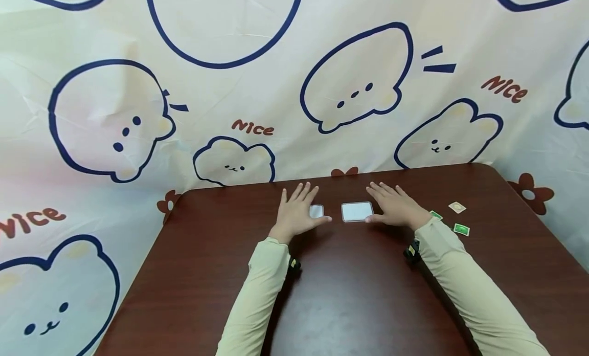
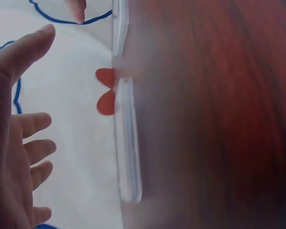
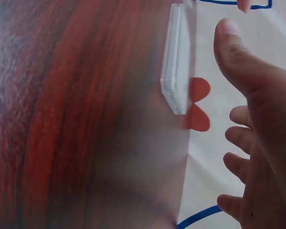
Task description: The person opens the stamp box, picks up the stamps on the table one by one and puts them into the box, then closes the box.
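Two flat, white-topped rectangular cases with clear edges lie on the brown table. My left hand (image 1: 296,215), fingers spread, hovers over the left case (image 1: 316,211) and hides part of it. Just right of the other case (image 1: 356,212) is my right hand (image 1: 393,205), its fingers also spread and its thumb overlapping the case's edge in the head view. In the left wrist view the near case (image 2: 127,143) stands clear of the fingers (image 2: 35,125). The right wrist view shows a case (image 3: 177,59) apart from the thumb (image 3: 229,43). Neither hand holds anything.
Right of my right hand lie a small beige card (image 1: 457,207) and a green card (image 1: 461,229). Another green card (image 1: 435,215) is partly hidden behind the right wrist. A printed cloth (image 1: 285,90) hangs behind the far edge of the table (image 1: 345,294).
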The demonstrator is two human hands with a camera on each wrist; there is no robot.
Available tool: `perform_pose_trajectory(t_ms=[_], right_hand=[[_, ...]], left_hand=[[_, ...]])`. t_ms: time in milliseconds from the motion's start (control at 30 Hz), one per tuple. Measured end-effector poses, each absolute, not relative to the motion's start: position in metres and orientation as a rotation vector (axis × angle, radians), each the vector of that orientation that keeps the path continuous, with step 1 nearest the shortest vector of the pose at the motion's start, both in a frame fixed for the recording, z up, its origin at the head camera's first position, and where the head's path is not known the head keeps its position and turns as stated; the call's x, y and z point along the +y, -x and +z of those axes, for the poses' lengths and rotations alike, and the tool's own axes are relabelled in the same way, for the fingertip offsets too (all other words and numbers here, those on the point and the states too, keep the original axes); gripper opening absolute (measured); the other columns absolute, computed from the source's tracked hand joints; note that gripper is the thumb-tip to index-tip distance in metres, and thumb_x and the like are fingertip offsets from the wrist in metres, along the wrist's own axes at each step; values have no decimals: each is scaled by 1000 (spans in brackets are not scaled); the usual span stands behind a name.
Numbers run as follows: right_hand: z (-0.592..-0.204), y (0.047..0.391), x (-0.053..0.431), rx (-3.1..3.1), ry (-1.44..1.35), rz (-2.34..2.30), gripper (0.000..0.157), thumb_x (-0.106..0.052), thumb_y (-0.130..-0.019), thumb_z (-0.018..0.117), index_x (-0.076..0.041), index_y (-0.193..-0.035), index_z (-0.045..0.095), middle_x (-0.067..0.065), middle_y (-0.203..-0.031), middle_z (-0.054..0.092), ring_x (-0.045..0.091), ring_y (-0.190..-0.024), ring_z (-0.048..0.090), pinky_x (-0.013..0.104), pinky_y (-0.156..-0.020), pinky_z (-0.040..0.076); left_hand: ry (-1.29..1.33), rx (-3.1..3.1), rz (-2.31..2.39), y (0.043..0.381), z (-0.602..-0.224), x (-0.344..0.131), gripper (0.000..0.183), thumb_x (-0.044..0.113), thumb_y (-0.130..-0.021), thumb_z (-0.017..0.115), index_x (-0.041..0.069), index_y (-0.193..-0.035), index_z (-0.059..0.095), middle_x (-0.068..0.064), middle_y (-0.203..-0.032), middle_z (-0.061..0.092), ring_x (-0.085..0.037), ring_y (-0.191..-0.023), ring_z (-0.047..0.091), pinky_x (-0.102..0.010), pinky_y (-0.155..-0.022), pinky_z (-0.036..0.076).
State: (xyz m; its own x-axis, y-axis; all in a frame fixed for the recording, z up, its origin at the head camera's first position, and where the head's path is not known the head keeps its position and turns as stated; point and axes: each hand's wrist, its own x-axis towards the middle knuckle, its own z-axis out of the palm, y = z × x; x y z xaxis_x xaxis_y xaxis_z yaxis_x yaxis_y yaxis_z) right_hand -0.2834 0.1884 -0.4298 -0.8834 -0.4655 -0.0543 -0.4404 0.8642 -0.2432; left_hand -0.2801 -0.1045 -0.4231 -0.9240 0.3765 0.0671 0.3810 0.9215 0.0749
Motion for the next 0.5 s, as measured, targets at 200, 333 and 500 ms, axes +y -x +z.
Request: perform_pose_trajectory(t_ms=[200, 333, 500], right_hand=[[-435, 292, 182, 2886, 711, -316, 92, -55, -86, 64, -1, -151, 28, 20, -157, 25, 42, -145, 22, 64, -113, 18], [-437, 295, 179, 2865, 711, -310, 88, -52, -86, 66, 1, -148, 32, 22, -153, 34, 43, -140, 31, 62, -111, 25], [-440, 298, 176, 2822, 721, -272, 84, -49, -86, 67, 0, -147, 36, 21, -147, 40, 42, -133, 38, 60, -106, 33]], left_hand=[[649, -3066, -107, 289, -427, -88, 94, 79, -81, 47, 25, -154, 24, -1, -161, 21, -20, -151, 15, -56, -119, 9], [694, -3072, -107, 294, -430, -79, 94, 77, -80, 50, 25, -154, 26, 0, -160, 24, -19, -150, 17, -55, -119, 10], [769, -3079, -87, 297, -432, -69, 91, 75, -81, 52, 24, -153, 29, 0, -159, 29, -19, -148, 24, -53, -119, 15]])
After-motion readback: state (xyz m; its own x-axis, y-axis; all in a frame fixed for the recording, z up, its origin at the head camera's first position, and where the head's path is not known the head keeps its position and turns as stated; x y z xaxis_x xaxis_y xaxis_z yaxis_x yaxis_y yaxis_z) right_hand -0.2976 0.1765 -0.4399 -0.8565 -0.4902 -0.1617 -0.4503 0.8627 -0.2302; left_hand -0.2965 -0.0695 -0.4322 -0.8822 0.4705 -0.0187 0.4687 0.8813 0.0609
